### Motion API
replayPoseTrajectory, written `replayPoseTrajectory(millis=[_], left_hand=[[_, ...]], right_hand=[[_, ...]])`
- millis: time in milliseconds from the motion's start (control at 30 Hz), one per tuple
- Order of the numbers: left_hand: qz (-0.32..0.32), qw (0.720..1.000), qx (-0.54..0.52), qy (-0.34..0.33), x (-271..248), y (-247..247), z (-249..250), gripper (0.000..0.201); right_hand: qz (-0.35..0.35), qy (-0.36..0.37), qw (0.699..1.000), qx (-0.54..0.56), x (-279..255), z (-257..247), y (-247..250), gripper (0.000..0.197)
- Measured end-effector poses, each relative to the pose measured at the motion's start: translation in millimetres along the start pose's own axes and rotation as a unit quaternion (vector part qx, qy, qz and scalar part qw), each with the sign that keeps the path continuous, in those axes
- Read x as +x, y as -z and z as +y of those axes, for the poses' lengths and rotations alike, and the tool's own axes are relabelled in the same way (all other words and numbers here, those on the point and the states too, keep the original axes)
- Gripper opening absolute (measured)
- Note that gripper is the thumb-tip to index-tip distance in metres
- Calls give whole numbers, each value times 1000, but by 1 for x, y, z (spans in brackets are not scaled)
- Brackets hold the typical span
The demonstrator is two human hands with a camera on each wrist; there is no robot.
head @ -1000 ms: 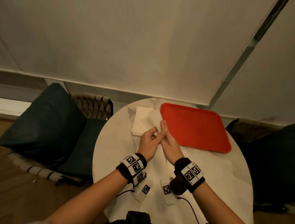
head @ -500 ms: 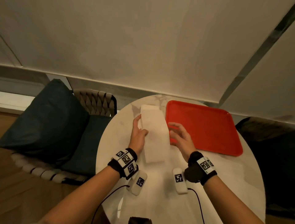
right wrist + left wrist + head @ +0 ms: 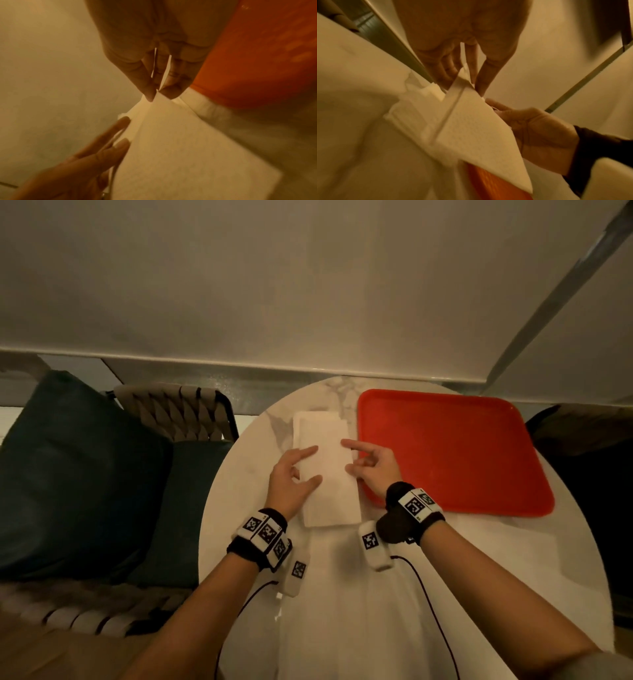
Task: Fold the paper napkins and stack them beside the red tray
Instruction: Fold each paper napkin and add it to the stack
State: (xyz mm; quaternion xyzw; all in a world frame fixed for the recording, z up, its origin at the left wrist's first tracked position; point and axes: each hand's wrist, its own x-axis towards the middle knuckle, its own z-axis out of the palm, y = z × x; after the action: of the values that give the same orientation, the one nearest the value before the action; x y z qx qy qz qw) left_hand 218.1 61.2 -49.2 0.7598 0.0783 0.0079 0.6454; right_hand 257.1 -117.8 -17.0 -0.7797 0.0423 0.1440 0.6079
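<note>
Both hands — left hand (image 3: 291,474), right hand (image 3: 371,465) — pinch a long white folded paper napkin (image 3: 329,477) over the white napkin stack (image 3: 308,419) beside the red plastic tray (image 3: 455,446); placement remains.

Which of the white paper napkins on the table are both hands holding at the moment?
The long folded napkin nearest the person, pinched between left hand and right hand; the napkin stack beyond lies partly under its far end.

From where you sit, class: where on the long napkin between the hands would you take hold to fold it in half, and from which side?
Probably the near short edge of the napkin, at its two corners, coming from the table's near side. It lies lengthwise away from the person, the tray is along its right edge, and the left hand and right hand already touch its long sides.
</note>
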Motion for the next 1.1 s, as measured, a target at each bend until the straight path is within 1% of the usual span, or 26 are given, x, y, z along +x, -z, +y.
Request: replayPoseTrajectory(millis=[33, 100, 200, 267, 333, 433, 533, 633, 733, 800, 900, 967, 1033, 1100], left_hand=[[-1, 1000, 14, -16, 11, 3, -2, 56], [-2, 999, 32, -23, 32, 9, -5, 58], [-9, 997, 79, -13, 57, 12, -11, 58], [-11, 991, 135, 0, 69, 13, -16, 58], [-24, 975, 219, 7, 78, 13, -22, 59], [-61, 943, 326, 11, 86, 10, -31, 62], [-81, 921, 379, 25, 88, 9, -38, 61], [-86, 900, 424, 42, 85, 6, -37, 60], [-99, 880, 460, 62, 78, 2, -31, 61], [-100, 878, 462, 73, 70, -1, -24, 66], [-80, 878, 465, 74, 44, -8, -12, 73], [-61, 878, 472, 52, 17, -18, -6, 74], [-40, 888, 458, 6, -16, -35, -4, 70], [-39, 897, 439, -43, -53, -54, -6, 66]], right_hand=[[1, 5, 1000, -4, 11, 0, -2, 47], [5, 11, 1000, -18, 33, 4, -6, 48], [18, 7, 999, -44, 62, 15, -15, 48], [25, -6, 997, -68, 76, 23, -21, 47], [32, -6, 995, -98, 87, 29, -26, 46], [30, 26, 984, -173, 98, 37, -32, 42], [12, 38, 968, -246, 103, 41, -35, 40], [-25, 18, 950, -312, 100, 42, -34, 46], [-45, 7, 947, -317, 85, 36, -22, 54], [-28, 15, 955, -296, 67, 30, -9, 52], [-4, 22, 959, -281, 31, 29, 13, 46], [7, 9, 962, -271, 5, 33, 30, 41], [15, -4, 965, -262, -23, 37, 49, 34], [25, -18, 968, -247, -54, 44, 66, 30]])
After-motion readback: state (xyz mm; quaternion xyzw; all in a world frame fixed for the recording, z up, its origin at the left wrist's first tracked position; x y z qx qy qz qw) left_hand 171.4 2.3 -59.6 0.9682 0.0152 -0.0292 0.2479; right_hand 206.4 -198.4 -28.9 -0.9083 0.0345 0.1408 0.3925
